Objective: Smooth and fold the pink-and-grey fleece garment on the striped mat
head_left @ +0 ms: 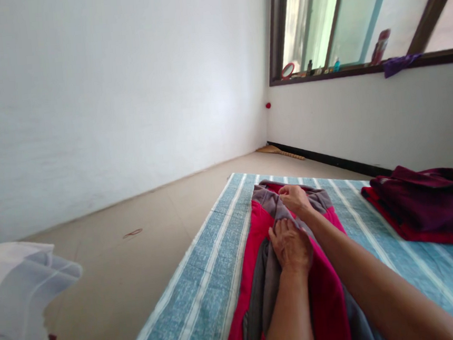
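A red and grey jacket (326, 288) lies lengthwise on a blue-and-white striped cloth, its grey shoulder and collar end pointing away from me. My left hand (290, 244) rests palm down on the middle of the jacket, fingers stretched over the fabric. Just beyond it, my right hand (294, 198) is closed at the upper front of the jacket, the fingertips pinching at its cloth near the collar. My forearms cover part of the lower jacket, and the exact bit between the right fingers is hard to see.
Folded maroon and red clothes (431, 199) sit on the striped cloth (204, 278) at right. White sheer fabric (18, 283) hangs at lower left. A brush-like broom (280, 150) lies in the floor corner. Small bottles and a round mirror (288, 70) stand on the window sill.
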`<state>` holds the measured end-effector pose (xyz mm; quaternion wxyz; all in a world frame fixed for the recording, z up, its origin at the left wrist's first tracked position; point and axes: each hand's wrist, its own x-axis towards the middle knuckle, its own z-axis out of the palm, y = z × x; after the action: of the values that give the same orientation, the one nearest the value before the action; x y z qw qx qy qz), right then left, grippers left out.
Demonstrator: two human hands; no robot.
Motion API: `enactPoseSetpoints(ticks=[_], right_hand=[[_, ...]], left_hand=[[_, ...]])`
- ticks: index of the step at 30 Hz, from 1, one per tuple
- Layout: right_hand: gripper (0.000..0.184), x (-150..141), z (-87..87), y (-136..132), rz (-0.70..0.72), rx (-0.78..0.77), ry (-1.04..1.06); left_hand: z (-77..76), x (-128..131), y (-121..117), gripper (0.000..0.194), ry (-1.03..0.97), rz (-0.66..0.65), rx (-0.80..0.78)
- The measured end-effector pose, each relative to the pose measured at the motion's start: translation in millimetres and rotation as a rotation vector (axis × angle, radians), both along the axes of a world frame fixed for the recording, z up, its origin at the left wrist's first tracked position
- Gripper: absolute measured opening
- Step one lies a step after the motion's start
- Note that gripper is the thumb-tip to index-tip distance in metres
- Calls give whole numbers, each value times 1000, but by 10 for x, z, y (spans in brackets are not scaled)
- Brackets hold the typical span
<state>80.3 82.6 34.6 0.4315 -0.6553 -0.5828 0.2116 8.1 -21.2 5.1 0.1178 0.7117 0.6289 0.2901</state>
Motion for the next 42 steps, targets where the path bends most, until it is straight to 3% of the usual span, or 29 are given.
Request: enactPoseSetpoints(ticks=[5,8,14,20,24,26,28,33,37,42], right_hand=[[17,-324,28,324,111,-5,-103],[5,-446,-33,465,220,-58,-76],[24,-316,-259,601,239,-240,66],[26,-294,-300,586,237,-240,20],[24,-322,-235,589,265,-180,-178],[23,-357,-178,600,292,-133,-320],[21,-427,-106,605,341,-83,-472],[17,-684,52,572,597,-21,-857],[10,-795,83,600,712,-77,-1122],[18,-824,106,713,701,-157,-1321]], left_hand=[[-55,-24,-7,39,-55,-47,-69],[-65,-48,4,40,-62,-74,-117],[-35,-56,8,32,-59,-27,-47],[-7,-77,34,24,-263,46,-25],[1,-146,144,27,-533,142,44],[9,-189,184,30,-558,232,127],[16,-222,188,32,-417,281,154],[3,-240,120,24,-52,248,-46],[-33,-233,114,28,-29,210,-105],[-114,-208,144,31,-24,209,-126]])
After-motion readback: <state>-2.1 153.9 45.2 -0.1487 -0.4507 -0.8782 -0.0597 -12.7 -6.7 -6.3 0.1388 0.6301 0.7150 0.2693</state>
